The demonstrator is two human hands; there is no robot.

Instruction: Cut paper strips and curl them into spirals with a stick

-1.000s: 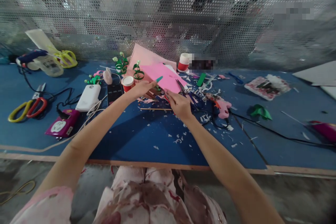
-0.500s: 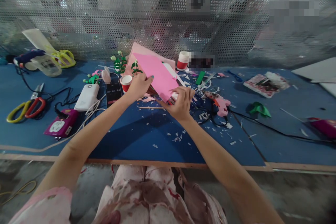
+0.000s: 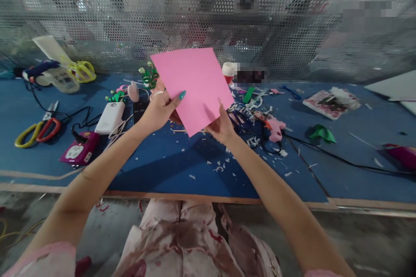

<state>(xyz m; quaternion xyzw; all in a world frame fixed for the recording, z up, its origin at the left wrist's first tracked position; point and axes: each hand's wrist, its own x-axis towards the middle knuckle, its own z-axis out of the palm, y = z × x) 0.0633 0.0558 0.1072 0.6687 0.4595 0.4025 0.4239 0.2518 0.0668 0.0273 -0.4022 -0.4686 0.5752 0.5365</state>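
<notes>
A flat pink sheet point(image 3: 195, 82), paper or thin foam, is held up over the blue table, tilted toward me. My left hand point(image 3: 160, 110) pinches its lower left edge, thumb with a teal nail on the front face and fingers behind. At the lower right edge my right hand point(image 3: 222, 125) grips the same sheet, thumb in front, the other fingers beneath. Behind the sheet, a white-and-red cup point(image 3: 229, 71) shows on the right. Another cup's pale rim point(image 3: 157, 94) is partly covered by my left hand.
Scissors point(image 3: 48, 125), a purple power socket point(image 3: 81, 147), a white power bank point(image 3: 110, 117) and a phone point(image 3: 139, 111) lie left. White scraps point(image 3: 221, 166) litter the middle. A pink glue gun point(image 3: 275, 129) with a black cable lies right. A perforated metal panel point(image 3: 195, 17) rises behind.
The pink sheet has turned and come up to face me, showing more of its surface and covering the paler pink sheet behind. Both hands have shifted along its lower edges.
</notes>
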